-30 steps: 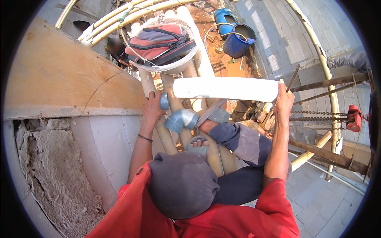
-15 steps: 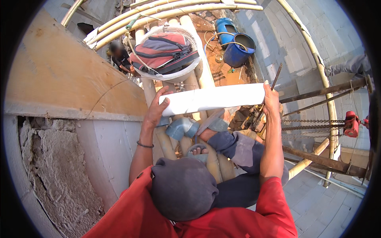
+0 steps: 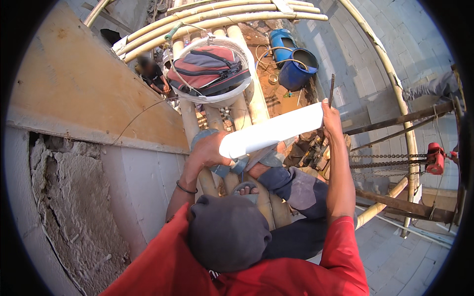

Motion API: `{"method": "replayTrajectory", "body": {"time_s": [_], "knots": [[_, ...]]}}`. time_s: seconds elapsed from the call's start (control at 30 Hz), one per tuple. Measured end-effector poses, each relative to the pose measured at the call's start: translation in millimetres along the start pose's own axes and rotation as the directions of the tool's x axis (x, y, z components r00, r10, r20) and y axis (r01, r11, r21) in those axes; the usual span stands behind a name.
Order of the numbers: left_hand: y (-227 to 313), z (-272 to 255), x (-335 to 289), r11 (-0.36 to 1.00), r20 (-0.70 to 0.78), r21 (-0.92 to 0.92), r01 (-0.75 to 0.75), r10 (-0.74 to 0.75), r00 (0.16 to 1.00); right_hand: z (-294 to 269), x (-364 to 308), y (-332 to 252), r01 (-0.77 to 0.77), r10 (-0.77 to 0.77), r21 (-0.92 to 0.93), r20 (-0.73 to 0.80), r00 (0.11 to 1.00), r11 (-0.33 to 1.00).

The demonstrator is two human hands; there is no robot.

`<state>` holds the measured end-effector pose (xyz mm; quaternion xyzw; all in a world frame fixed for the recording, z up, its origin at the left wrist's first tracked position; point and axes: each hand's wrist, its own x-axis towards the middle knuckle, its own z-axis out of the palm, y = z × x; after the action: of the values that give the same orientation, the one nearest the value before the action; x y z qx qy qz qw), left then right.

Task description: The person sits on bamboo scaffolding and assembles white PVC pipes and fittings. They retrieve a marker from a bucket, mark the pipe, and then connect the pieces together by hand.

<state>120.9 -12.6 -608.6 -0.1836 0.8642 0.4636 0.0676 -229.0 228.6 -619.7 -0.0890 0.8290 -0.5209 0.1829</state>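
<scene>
A length of white pipe [image 3: 274, 130] is held up between my hands, its right end higher in the picture than its left. My left hand [image 3: 210, 148] is closed round the left end, above grey pipe fittings [image 3: 229, 168] that it partly hides. At the other end my right hand [image 3: 332, 120] grips the pipe, thumb on top. A thin dark strip [image 3: 332, 90] sticks up beside that thumb; I cannot make out whether the hand holds it too. My sandalled foot [image 3: 245, 190] rests on bamboo poles below.
A white bucket [image 3: 249, 59] holding a red and grey bag [image 3: 207, 69] stands ahead on the bamboo. Blue barrels [image 3: 296, 74] stand lower down. A tan board [image 3: 89, 84] borders the left. Chains and a red hoist [image 3: 435, 158] hang right. Another person [image 3: 155, 76] is below left.
The pipe's left end has come down and to the right with my left hand, so the pipe slants more. My right hand has shifted slightly left.
</scene>
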Motion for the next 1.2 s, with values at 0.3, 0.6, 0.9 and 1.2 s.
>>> {"method": "replayTrajectory", "body": {"time_s": [0.3, 0.6, 0.9, 1.2], "knots": [[-54.9, -15.7, -18.9, 0.975, -0.107, -0.221, 0.033, -0.058, 0.993, 38.8, -60.8, -69.4, 0.309, -0.378, -0.421, -0.09, 0.921, 0.853], [-49.2, -20.7, -23.6, 0.892, -0.07, -0.451, 0.031, -0.071, 0.995, 26.1, -37.8, -52.9, 0.211, -0.088, 0.433, -0.288, 0.954, 0.876], [-17.9, -6.1, -3.6, 0.783, -0.042, -0.622, -0.006, -0.026, 0.999, 44.6, 90.8, 62.8, 0.271, -0.426, -0.372, -0.44, 0.791, 0.888], [-26.3, 7.6, 12.0, 0.846, 0.072, -0.51, 0.154, -0.136, 0.988, 121.9, 114.5, 188.7, -0.28, 0.267, 0.274, 0.087, 0.96, 0.92]]}}
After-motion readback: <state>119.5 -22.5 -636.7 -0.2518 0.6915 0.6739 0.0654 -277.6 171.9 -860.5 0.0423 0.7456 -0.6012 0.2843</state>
